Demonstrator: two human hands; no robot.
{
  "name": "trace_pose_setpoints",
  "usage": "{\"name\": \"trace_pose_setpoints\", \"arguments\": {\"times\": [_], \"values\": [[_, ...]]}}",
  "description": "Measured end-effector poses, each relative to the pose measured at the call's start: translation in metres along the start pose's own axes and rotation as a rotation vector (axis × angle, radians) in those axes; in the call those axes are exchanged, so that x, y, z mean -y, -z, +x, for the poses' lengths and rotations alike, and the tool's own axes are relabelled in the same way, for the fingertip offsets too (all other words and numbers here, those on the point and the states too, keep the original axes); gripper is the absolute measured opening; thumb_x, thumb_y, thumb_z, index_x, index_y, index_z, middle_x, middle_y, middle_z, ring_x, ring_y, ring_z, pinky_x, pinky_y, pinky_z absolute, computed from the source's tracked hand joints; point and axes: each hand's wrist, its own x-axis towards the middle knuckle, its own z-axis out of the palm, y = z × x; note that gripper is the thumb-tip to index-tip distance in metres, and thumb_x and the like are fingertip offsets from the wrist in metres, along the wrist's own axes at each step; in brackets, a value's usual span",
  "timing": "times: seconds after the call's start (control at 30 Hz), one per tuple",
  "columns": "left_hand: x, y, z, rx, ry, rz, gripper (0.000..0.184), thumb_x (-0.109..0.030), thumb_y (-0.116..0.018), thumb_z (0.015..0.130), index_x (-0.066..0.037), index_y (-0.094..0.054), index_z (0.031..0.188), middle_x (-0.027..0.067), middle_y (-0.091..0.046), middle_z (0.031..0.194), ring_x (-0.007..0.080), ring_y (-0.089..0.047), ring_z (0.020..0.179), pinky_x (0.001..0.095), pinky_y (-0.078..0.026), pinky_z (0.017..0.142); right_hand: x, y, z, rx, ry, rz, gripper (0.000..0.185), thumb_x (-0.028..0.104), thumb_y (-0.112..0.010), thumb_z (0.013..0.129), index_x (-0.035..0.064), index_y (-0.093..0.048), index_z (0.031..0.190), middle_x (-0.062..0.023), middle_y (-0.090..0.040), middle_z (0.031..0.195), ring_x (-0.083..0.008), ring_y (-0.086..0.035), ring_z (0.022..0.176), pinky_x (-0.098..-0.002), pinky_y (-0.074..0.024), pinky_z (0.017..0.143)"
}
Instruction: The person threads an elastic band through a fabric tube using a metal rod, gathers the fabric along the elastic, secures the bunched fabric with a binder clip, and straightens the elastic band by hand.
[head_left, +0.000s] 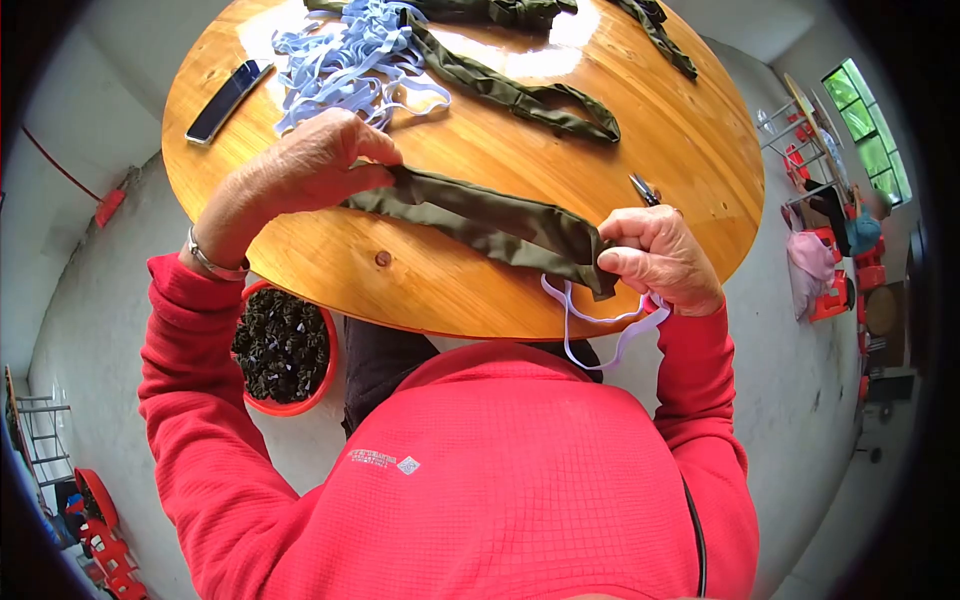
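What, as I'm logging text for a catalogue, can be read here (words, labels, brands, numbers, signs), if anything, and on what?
Red top: small lettering beside a diamond emblem; too small to read.
No other text can be made out.

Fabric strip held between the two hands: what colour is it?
Dark olive green; the fabric strip shows best in the head view, the only one.

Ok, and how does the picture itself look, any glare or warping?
Head view: white glare on the far side of the wooden table; head view: fisheye bending, with black corners; head view: the left hand, right hand and held green fabric look fairly clear; head view: the window is bright, and background things at the right edge look stretched.
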Motion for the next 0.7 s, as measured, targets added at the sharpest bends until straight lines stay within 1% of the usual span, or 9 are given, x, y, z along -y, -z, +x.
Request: {"name": "trace_pose_setpoints", "arguments": {"times": [0.07,0.17,0.27,0.37,0.47,0.5,0.57,0.63,0.7], "values": [[-0.002,-0.004,-0.001,0.023,0.003,0.075,0.014,-0.006,-0.065,0.077,-0.002,-0.065,0.091,0.0116,-0.064,0.079,0.0245,-0.06,0.076,0.033,-0.046,0.07,-0.001,-0.001,0.001,0.004,0.013,-0.017,0.013,0.004,-0.065,0.082,-0.0052,-0.058,0.087,0.0035,-0.048,0.053,-0.002,-0.038,0.044,-0.0192,-0.0287,0.041],[0.002,-0.012,0.0,-0.084,-0.034,0.046,0.015,-0.006,-0.065,0.077,0.0,-0.064,0.091,0.0115,-0.063,0.078,0.0244,-0.059,0.072,0.032,-0.046,0.068,-0.004,-0.003,0.002,0.001,0.033,-0.009,0.013,0.004,-0.065,0.082,-0.0057,-0.058,0.087,0.0028,-0.048,0.054,-0.0021,-0.039,0.044,-0.0193,-0.0294,0.04],[-0.003,-0.015,0.001,-0.153,-0.07,-0.063,0.016,-0.006,-0.065,0.078,0.002,-0.064,0.092,0.0113,-0.063,0.076,0.0232,-0.058,0.07,0.0316,-0.045,0.066,0.002,-0.005,0.001,0.021,0.031,-0.003,0.013,0.005,-0.065,0.082,-0.0058,-0.058,0.087,0.0018,-0.05,0.056,-0.0024,-0.039,0.045,-0.0194,-0.0302,0.04],[-0.006,-0.014,0.001,-0.022,0.024,-0.101,0.016,-0.006,-0.065,0.079,0.002,-0.064,0.093,0.0112,-0.062,0.074,0.0207,-0.058,0.069,0.0316,-0.045,0.065,0.005,-0.008,0.0,0.017,0.031,-0.016,0.014,0.006,-0.065,0.082,-0.0058,-0.058,0.086,0.0013,-0.05,0.057,-0.0028,-0.04,0.045,-0.0192,-0.0312,0.041],[-0.012,-0.015,0.002,-0.002,-0.04,-0.053,0.015,-0.006,-0.065,0.079,0.001,-0.064,0.093,0.0108,-0.061,0.073,0.0191,-0.057,0.068,0.0312,-0.044,0.064,0.002,-0.011,0.002,0.031,0.021,-0.019,0.014,0.007,-0.064,0.083,-0.005,-0.059,0.086,0.0017,-0.05,0.057,-0.0027,-0.041,0.046,-0.0191,-0.0319,0.041],[-0.02,-0.016,0.003,0.012,-0.011,-0.044,0.015,-0.006,-0.065,0.078,0.0,-0.065,0.092,0.0102,-0.061,0.072,0.0211,-0.057,0.068,0.0323,-0.045,0.064,0.002,-0.014,0.004,0.033,0.02,-0.027,0.013,0.007,-0.064,0.083,-0.0047,-0.059,0.086,0.0017,-0.05,0.057,-0.0027,-0.041,0.046,-0.0191,-0.0321,0.041],[-0.03,-0.021,0.008,0.028,-0.099,-0.011,0.015,-0.007,-0.066,0.077,-0.001,-0.065,0.091,0.0097,-0.06,0.07,0.0232,-0.056,0.07,0.0331,-0.045,0.064,0.004,-0.022,0.01,0.035,0.033,-0.037,0.013,0.008,-0.064,0.083,-0.0039,-0.061,0.085,0.0016,-0.05,0.057,-0.003,-0.042,0.047,-0.0198,-0.0331,0.041],[-0.043,-0.026,0.014,0.045,-0.17,0.039,0.014,-0.009,-0.066,0.076,-0.004,-0.065,0.089,0.0088,-0.058,0.065,0.0263,-0.055,0.073,0.0347,-0.045,0.065,0.004,-0.028,0.018,0.06,0.083,-0.117,0.012,0.006,-0.064,0.082,-0.0049,-0.059,0.085,0.0015,-0.05,0.057,-0.003,-0.042,0.045,-0.0192,-0.0325,0.04],[-0.056,-0.033,0.02,0.083,-0.185,0.027,0.013,-0.01,-0.066,0.076,-0.004,-0.065,0.087,0.0087,-0.057,0.065,0.0262,-0.054,0.072,0.035,-0.045,0.064,0.003,-0.035,0.028,0.084,0.095,-0.132,0.01,0.005,-0.063,0.082,-0.0047,-0.059,0.083,0.0015,-0.049,0.056,-0.0031,-0.042,0.045,-0.0193,-0.0329,0.04]]}}
